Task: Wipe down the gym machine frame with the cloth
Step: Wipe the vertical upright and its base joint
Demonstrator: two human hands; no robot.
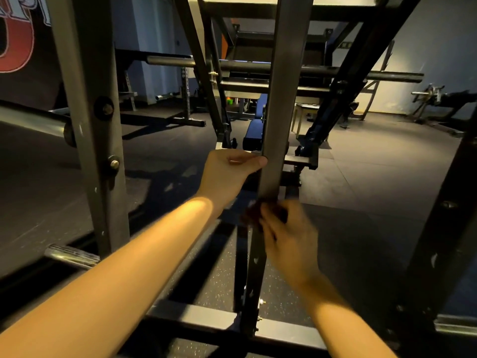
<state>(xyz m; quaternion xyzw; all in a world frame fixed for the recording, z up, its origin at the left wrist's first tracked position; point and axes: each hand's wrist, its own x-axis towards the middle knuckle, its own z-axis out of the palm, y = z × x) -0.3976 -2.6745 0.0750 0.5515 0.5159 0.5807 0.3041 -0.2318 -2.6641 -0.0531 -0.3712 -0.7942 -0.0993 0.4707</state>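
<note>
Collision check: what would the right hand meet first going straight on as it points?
The right hand, with its cloth, likely meets the upright bar first; just above, the left hand grips that bar. Blur leaves depth unclear.

Grey steel frame upright (pixel 284 86), near vertical; dark cloth (pixel 252 215) bunched against it, blurred.
</note>
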